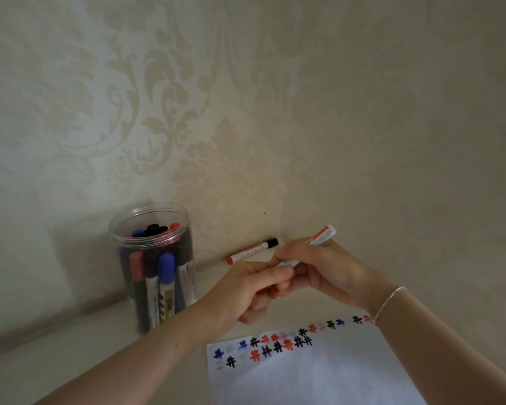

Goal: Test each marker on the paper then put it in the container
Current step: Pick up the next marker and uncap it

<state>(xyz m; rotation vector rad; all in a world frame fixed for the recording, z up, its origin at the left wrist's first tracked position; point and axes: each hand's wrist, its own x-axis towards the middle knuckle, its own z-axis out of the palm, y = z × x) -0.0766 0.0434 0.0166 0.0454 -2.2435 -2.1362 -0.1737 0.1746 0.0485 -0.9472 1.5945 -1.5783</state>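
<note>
A white marker with a red label (322, 235) is held in front of me above the table. My right hand (324, 270) grips its barrel, and my left hand (254, 287) pinches its near end, where the cap is hidden by my fingers. A clear plastic container (154, 267) at the left holds several red, blue and black markers. One more marker (253, 251), with a black cap and a red end, lies on the table by the wall. The white paper (313, 372) lies below my hands, with rows of black, red and blue test marks.
Patterned wallpaper walls meet in a corner right behind the lying marker. The pale table runs along the wall. A thin bracelet (387, 302) is on my right wrist.
</note>
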